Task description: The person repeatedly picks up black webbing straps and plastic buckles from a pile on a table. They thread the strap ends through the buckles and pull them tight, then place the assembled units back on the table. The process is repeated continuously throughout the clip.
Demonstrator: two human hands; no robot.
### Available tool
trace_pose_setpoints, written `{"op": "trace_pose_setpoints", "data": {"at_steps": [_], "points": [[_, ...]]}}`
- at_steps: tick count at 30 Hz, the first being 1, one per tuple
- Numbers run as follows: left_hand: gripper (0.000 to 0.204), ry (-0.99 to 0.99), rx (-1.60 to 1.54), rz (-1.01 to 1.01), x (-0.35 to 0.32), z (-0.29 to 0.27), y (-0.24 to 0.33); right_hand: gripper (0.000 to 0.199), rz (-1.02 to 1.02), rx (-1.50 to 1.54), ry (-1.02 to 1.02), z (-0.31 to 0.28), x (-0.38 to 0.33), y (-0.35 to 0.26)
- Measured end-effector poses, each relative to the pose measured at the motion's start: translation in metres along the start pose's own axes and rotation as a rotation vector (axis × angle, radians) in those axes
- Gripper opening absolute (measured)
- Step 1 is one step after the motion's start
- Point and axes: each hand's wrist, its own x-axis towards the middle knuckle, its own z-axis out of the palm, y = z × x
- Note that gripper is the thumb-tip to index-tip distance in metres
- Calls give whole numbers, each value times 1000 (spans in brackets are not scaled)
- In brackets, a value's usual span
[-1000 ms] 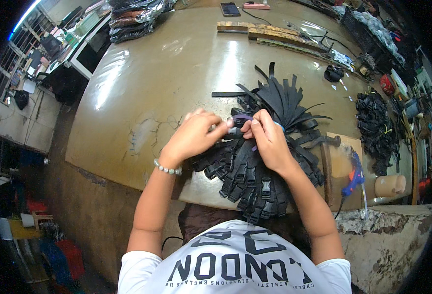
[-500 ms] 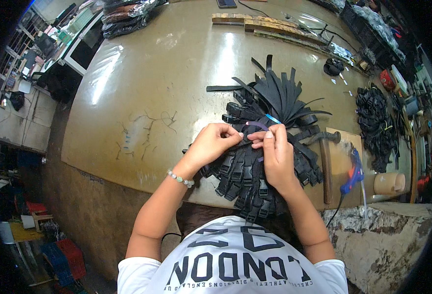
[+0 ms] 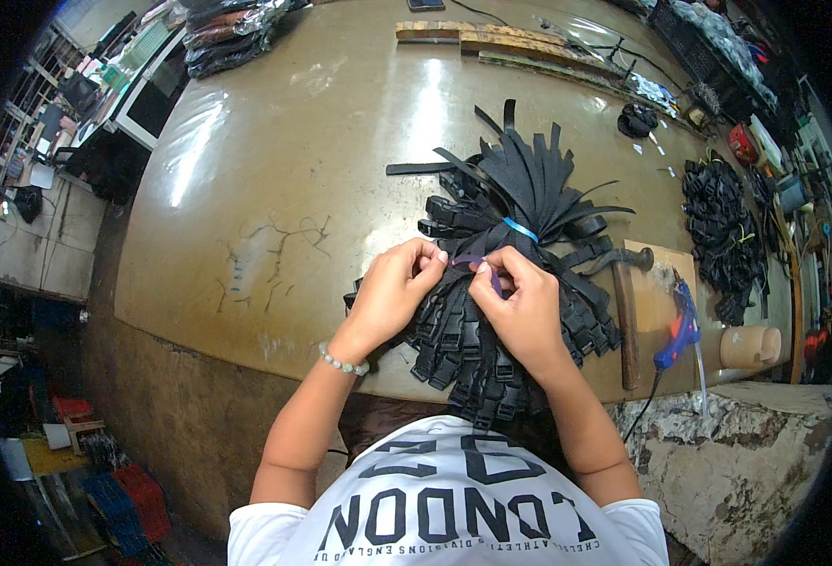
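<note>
A large bundle of black webbing straps with plastic side-release buckles (image 3: 463, 335) lies on the table right in front of me. Its loose strap ends (image 3: 535, 174) fan out at the far side, and a bright blue band (image 3: 520, 229) wraps the bundle there. Over the middle of the straps, my right hand (image 3: 521, 307) pinches a thin purple strip (image 3: 469, 258), which curves toward the left fingertips. My left hand (image 3: 399, 291) is closed in a pinch close to the strip's other end; what lies between its fingertips is too small to make out.
To the right are a hammer (image 3: 627, 321) and a blue glue gun (image 3: 680, 340) by a tan board. A second heap of black straps (image 3: 717, 226) lies farther right. Wooden bars (image 3: 529, 47) and plastic-wrapped stacks (image 3: 230, 38) sit at the back. Thread scraps (image 3: 279, 241) lie left.
My right hand has come down and left from near the blue band, its fingers now curled on the purple strip. My left hand has shifted slightly left.
</note>
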Motion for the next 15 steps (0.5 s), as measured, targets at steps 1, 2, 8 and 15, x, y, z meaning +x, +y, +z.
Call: {"op": "trace_pose_setpoints", "data": {"at_steps": [1, 2, 8, 15], "points": [[24, 26, 32, 44, -2, 1, 1, 12, 5, 0, -6, 0, 0, 0], [24, 51, 65, 87, -3, 1, 3, 12, -7, -7, -16, -1, 0, 0], [23, 75, 124, 126, -4, 1, 10, 11, -12, -34, -36, -2, -2, -1], [24, 57, 73, 20, -4, 0, 8, 11, -132, -83, -35, -1, -3, 2]]}}
